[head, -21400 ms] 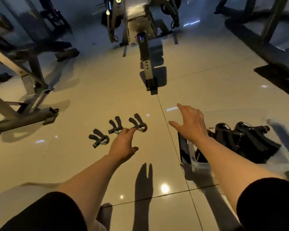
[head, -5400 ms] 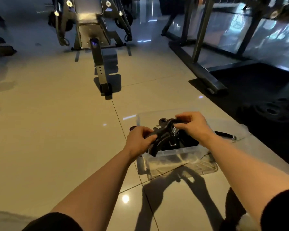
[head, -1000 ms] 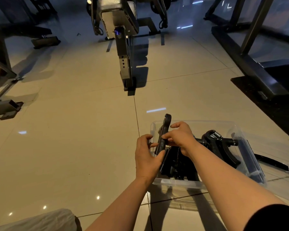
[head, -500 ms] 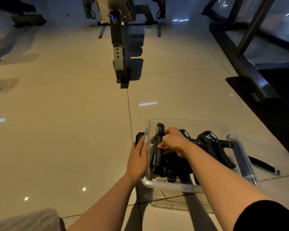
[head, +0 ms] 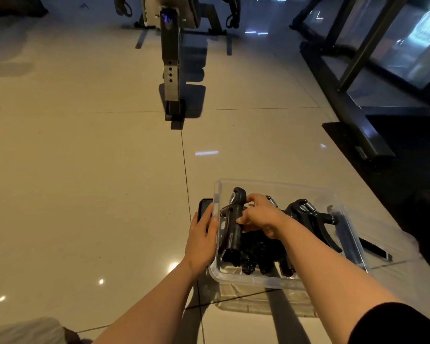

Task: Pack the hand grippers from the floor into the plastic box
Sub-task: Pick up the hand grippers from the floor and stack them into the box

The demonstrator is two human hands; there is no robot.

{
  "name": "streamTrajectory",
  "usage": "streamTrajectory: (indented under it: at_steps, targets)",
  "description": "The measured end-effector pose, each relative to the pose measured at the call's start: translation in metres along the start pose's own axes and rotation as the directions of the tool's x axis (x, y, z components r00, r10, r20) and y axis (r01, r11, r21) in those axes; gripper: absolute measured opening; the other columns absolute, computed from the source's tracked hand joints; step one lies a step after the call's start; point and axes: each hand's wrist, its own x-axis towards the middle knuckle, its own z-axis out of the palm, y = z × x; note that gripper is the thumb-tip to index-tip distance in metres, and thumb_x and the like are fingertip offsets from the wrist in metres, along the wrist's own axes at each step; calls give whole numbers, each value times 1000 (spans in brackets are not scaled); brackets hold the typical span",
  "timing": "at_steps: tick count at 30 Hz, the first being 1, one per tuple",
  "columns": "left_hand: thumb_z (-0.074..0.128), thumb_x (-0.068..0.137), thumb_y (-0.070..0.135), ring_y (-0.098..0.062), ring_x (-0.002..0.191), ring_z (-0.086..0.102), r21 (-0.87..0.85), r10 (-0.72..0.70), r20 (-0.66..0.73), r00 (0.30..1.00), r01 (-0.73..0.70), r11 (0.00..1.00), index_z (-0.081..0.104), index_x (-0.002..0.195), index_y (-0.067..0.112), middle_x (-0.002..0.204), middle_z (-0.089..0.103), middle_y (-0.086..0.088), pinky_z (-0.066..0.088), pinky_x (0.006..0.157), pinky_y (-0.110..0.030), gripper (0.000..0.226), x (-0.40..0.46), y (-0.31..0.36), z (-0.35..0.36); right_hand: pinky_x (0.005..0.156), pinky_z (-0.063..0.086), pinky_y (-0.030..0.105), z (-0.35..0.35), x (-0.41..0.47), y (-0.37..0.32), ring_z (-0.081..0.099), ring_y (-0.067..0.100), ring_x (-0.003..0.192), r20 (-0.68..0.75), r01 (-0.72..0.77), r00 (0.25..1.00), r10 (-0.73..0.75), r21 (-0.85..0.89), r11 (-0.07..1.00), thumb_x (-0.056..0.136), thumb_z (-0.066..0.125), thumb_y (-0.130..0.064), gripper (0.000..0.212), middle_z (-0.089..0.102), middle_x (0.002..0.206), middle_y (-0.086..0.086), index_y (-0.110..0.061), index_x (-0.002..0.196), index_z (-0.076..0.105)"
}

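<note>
Right hand (head: 260,217) is gripping a black spring-loaded hand gripper (head: 233,227), standing it upright inside the clear plastic box (head: 278,281) on the glossy tiled floor (head: 85,170). Left hand (head: 202,238) rests flat, fingers straight, against the box's outer wall just beside it. More black grippers (head: 310,217) are piled behind the right hand.

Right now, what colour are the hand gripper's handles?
Black, on the hand gripper the right hand holds; head view.

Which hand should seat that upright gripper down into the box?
Right. The right hand already grips the hand gripper standing at the left end of the plastic box. The left hand lies flat against the box's outer left wall, likely steadying it.
</note>
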Motion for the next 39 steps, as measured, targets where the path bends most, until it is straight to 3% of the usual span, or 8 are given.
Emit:
streamTrajectory:
  at_steps: [5, 9, 14, 19, 23, 29, 36, 39]
  targets:
    - [26, 92, 69, -27, 137, 37, -10, 5, 9, 1000, -5, 1000, 32, 139, 53, 136, 53, 10, 36, 108, -54, 50, 4, -8, 2, 82, 56, 48, 8, 3, -2, 64, 35, 96, -60, -34, 998, 26, -132, 991, 80, 54, 14, 47, 60, 106, 22, -7, 120, 43]
    - [26, 92, 70, -27, 136, 39, -27, 9, 20, 1000, -8, 1000, 33, 139, 53, 136, 53, 11, 36, 108, -55, 50, 5, -9, 2, 94, 48, 43, 12, 2, -1, 55, 35, 109, -137, -67, 990, 24, -322, 944, 84, 52, 9, 52, 52, 121, 23, 3, 133, 36]
    - [25, 90, 71, -25, 139, 34, -24, 15, 16, 1000, -15, 1000, 32, 140, 53, 139, 49, 15, 34, 110, -53, 53, 6, -14, 3, 96, 44, 33, 4, 2, 17, 51, 30, 117, -186, -28, 982, -20, -252, 967, 90, 44, 6, 55, 47, 135, 19, -2, 143, 32]
    - [23, 87, 74, -24, 140, 33, -16, 7, 0, 1000, -7, 1000, 32, 140, 52, 141, 49, 15, 34, 110, -53, 58, 6, -14, 4, 103, 45, 35, -3, -8, 30, 57, 21, 115, -281, 81, 950, -139, -209, 975, 88, 52, 6, 44, 60, 122, 12, -6, 130, 53]
    - [23, 86, 78, -25, 140, 33, -9, 3, -7, 1000, -3, 1000, 33, 141, 50, 141, 49, 12, 34, 110, -54, 62, 7, -18, 6, 105, 43, 38, 6, -15, 28, 55, 22, 117, -202, 108, 965, -167, -273, 956, 85, 45, 10, 47, 61, 124, 9, -9, 125, 59]
    - [23, 84, 79, -21, 141, 31, -6, 0, -10, 1000, 0, 1000, 31, 141, 51, 145, 45, 12, 33, 111, -52, 64, 7, -20, 6, 99, 36, 24, 37, -14, 25, 43, 24, 131, -52, 110, 989, -136, -346, 932, 87, 36, 8, 56, 42, 145, 12, -6, 140, 43]
    - [24, 85, 77, -19, 141, 31, -22, 7, -11, 1000, -7, 1000, 31, 141, 51, 144, 45, 14, 33, 111, -51, 62, 6, -18, 5, 106, 28, 24, 45, -12, 32, 29, 23, 140, -69, 165, 978, -197, -329, 930, 85, 40, 12, 56, 29, 152, 7, -7, 138, 44]
    - [26, 85, 77, -17, 141, 32, -27, 1, -13, 1000, -2, 1000, 33, 141, 50, 144, 45, 15, 34, 112, -50, 63, 5, -17, 5, 101, 40, 30, 52, -12, 38, 47, 27, 123, -87, 214, 951, -297, -507, 835, 85, 55, 3, 50, 34, 141, 5, -13, 131, 47]
